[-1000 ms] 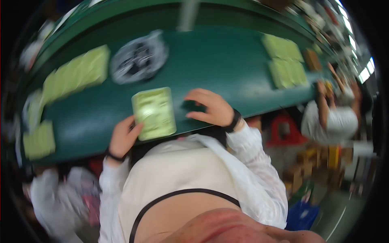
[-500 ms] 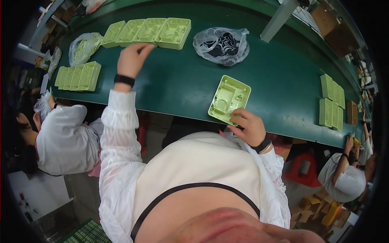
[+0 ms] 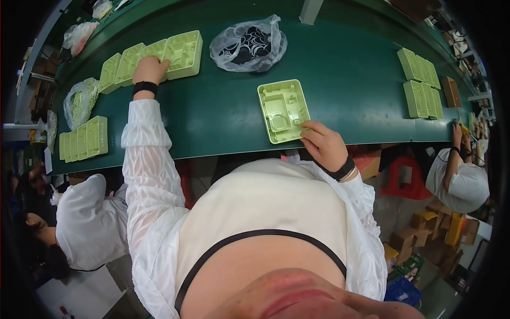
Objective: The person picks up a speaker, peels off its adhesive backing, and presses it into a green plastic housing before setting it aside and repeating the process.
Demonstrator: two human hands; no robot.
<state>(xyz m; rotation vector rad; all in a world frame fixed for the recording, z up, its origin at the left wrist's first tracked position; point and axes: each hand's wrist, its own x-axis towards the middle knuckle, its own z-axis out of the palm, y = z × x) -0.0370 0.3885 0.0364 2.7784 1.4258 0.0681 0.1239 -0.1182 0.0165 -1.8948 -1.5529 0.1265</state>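
Note:
A pale green rectangular plastic housing, with a round grille and inner walls, lies open side up near the table's front edge. The fingers of my right hand pinch its near right corner. Farther back on the left, my left hand reaches over a row of similar green housings. Its thumb points right, while its other fingers are hidden behind the hand, so any grip there is not visible. A clear plastic bag of black and white ring-like pieces sits right of that row.
On the left lie a bag of small green pieces and more nested housings. Further housings and a brown box stand far right on the green table. Co-workers sit at both sides; a metal post rises behind.
My left hand has moved onto the row of housings. The housing by my right hand has turned slightly, that hand still at its corner. The whole view has shifted.

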